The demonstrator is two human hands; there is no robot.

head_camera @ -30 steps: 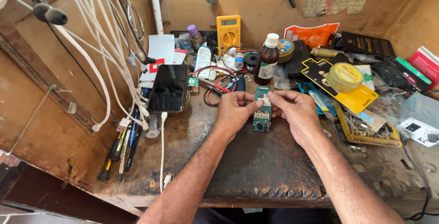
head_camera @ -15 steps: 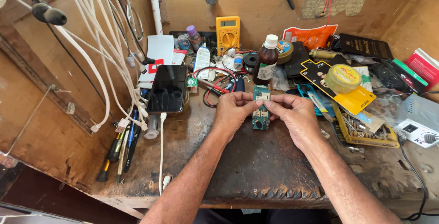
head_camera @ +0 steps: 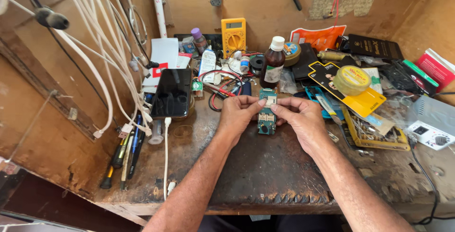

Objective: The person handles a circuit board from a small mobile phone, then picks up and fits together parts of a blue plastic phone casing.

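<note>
Both my hands meet over the middle of a worn wooden workbench (head_camera: 265, 175). Between them is a small green circuit board (head_camera: 267, 118), held upright just above the bench top. My left hand (head_camera: 237, 116) pinches its left edge with thumb and fingers. My right hand (head_camera: 299, 118) grips the right edge, its fingertips on the pale upper part of the board. The board's lower end, with a round component, shows between the two hands.
A black phone (head_camera: 172, 92) lies left of my hands, under hanging white cables (head_camera: 102, 61). Behind stand a yellow multimeter (head_camera: 233, 35), a brown bottle (head_camera: 273, 64) and red probe leads (head_camera: 222, 87). Screwdrivers (head_camera: 124, 149) lie left; a yellow tin (head_camera: 351, 79) and parts tray (head_camera: 374, 132) sit right.
The view has shifted slightly. My hands still hold the board in nearly the same spot, and my fingertips have moved a little towards its upper end.
</note>
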